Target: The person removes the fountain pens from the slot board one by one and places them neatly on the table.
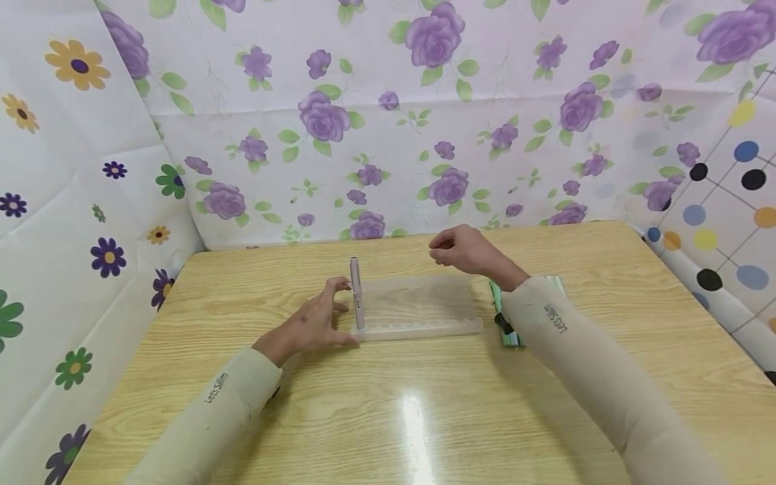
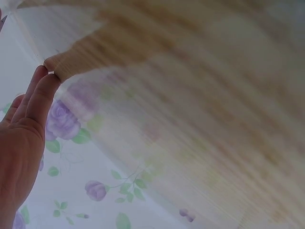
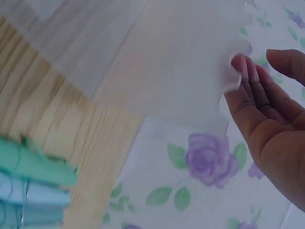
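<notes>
A translucent plastic case [image 1: 418,329] lies on the wooden table, its clear panel extending behind the thicker front edge. At its left end a pale lilac pen [image 1: 357,296] points away from me; whether it stands or lies cannot be told. My left hand [image 1: 318,320] grips that end, thumb at the front corner and forefinger near the pen. In the left wrist view, its fingertips [image 2: 52,76] touch the clear edge. Beyond the case's far right corner is my right hand [image 1: 463,249], thumb apart from loosely bent fingers [image 3: 252,88], holding nothing visible, close by the panel's edge.
Under my right forearm lies a bundle of green and blue pens [image 1: 511,337] with a black band, partly hidden by the sleeve. Flowered cloth [image 1: 388,135] hangs behind the table [image 1: 364,417], with patterned sheets on both sides.
</notes>
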The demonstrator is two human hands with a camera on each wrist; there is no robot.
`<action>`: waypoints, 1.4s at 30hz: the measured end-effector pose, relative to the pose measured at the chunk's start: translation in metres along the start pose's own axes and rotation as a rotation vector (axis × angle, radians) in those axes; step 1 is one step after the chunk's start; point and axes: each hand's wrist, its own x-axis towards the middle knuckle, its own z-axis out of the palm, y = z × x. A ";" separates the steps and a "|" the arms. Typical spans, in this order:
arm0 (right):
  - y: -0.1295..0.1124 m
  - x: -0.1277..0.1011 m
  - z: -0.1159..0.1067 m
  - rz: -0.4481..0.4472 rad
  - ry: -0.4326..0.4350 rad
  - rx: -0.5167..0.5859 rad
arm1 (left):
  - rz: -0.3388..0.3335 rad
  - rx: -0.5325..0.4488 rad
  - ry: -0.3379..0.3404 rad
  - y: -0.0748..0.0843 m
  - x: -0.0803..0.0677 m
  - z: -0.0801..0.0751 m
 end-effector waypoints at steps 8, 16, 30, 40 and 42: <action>-0.022 0.009 0.026 -0.116 -0.045 0.014 | 0.004 -0.004 0.001 0.000 -0.002 0.000; -0.042 0.015 0.050 -0.176 -0.062 0.006 | -0.020 -0.019 -0.004 0.000 -0.002 0.000; -0.060 0.023 0.071 -0.271 -0.079 0.029 | -0.008 -0.016 -0.001 -0.001 0.001 0.000; -0.059 0.023 0.074 -0.277 -0.078 -0.032 | -0.012 -0.016 -0.006 -0.001 0.001 0.001; -0.059 0.023 0.075 -0.272 -0.072 -0.037 | -0.012 -0.014 -0.004 -0.001 0.001 0.000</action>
